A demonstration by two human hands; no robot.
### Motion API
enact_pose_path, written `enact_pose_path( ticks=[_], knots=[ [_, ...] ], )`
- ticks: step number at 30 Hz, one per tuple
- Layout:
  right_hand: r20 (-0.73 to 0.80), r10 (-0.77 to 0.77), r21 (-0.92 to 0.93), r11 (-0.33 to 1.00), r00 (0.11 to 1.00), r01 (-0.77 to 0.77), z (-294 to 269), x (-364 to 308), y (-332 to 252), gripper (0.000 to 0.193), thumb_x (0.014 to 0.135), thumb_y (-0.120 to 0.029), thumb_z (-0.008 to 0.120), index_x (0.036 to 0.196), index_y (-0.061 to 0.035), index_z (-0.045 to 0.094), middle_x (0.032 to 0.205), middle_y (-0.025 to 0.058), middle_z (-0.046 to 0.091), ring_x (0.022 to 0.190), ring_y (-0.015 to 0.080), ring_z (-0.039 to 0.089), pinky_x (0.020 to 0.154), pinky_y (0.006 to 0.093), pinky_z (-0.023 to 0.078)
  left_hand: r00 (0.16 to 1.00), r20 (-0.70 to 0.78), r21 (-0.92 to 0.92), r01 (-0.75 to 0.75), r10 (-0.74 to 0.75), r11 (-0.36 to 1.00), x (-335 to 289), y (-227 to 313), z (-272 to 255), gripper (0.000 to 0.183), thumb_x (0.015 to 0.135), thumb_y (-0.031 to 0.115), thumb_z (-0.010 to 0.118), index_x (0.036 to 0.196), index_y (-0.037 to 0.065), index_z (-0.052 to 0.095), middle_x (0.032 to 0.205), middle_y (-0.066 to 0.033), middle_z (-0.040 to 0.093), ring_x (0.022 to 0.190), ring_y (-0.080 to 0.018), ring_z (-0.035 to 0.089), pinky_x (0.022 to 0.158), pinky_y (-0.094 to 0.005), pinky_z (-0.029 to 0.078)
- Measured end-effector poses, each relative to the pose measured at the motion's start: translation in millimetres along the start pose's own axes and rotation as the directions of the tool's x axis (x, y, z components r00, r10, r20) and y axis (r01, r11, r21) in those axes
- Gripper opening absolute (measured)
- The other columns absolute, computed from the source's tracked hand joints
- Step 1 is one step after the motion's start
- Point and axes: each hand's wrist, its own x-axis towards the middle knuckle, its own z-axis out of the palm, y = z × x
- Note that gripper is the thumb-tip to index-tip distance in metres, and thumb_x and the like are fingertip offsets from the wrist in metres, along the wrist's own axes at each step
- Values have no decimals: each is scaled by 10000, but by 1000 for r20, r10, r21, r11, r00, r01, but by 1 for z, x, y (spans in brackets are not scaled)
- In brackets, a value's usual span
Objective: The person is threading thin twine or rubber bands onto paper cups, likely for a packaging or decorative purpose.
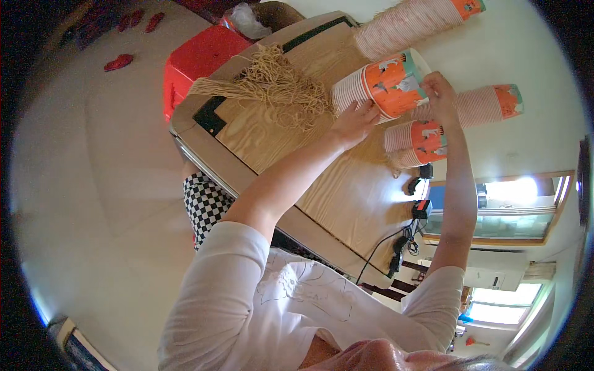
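A stack of large paper cups (396,89), orange with grey-white pictures and a green band at the mouth, lies tilted over the wooden table. My left hand (357,125) holds its near side, fingers bent against the cups. At the mouth end, my right hand (440,94) grips the rim with closed fingers. Just below lies a shorter cup stack (427,141), partly behind my right forearm. A longer cup stack (479,106) passes behind my right hand. Loose tan string (278,86) is heaped on the table to the left of my hands.
Another long cup stack (414,29) lies at the table's far edge. Black adapters and cables (405,238) sit along the right edge. A red plastic stool or box (201,62) stands beyond the left corner, near a clear plastic bag (247,21). Red slippers (119,62) are on the floor.
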Motion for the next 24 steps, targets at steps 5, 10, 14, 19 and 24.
enact_pose_path(
  ticks=[5, 10, 14, 19, 24],
  knots=[
    [-15, 46, 20, 999, 999, -46, -15, -3, 1, 115, 800, -105, 615, 854, -40, 537, 797, 81, 577, 723, 196, 572, 689, 317, 468, 975, 221, -133, 14, 16, 991, 9, 4, -12, 381, 869, 139, 393, 1227, 24, 457, 1360, -132, 382, 1255, -298, 368, 1010, -506, 332],
    [-261, 21, 53, 999, 965, -7, -78, 5, 24, 102, 808, -78, 620, 894, -44, 576, 846, 36, 609, 794, 127, 568, 725, 278, 464, 986, 158, -34, 62, -56, 998, 6, -2, -2, 334, 851, 202, 470, 1148, 58, 515, 1271, -99, 452, 1194, -267, 414, 924, -493, 385],
    [-533, 197, 156, 979, 823, -133, -142, -40, -38, 161, 848, -90, 597, 993, -20, 590, 936, 44, 613, 889, 119, 543, 803, 266, 437, 975, 54, -292, 224, -217, 930, 4, 7, -29, 317, 874, 197, 479, 1144, 36, 518, 1210, -146, 500, 1156, -292, 458, 935, -470, 389],
    [-447, 121, -618, 674, 886, -404, -141, -167, -17, 228, 868, -134, 542, 1070, -29, 531, 1034, 121, 578, 953, 270, 568, 817, 379, 456, 886, 118, -711, 390, -448, 585, -23, 6, -85, 369, 895, 243, 498, 1187, 17, 499, 1215, -177, 500, 1179, -301, 442, 974, -406, 365],
    [225, 556, 972, -184, 800, -146, 48, -223, -85, 646, 880, -448, 503, 1352, -44, 325, 1335, 105, 426, 1181, 254, 461, 962, 373, 416, 787, 366, -918, 394, -496, -52, -65, 55, -167, 487, 916, 360, 480, 1298, 62, 438, 1288, -164, 447, 1234, -256, 390, 1039, -356, 267]
  ],
)
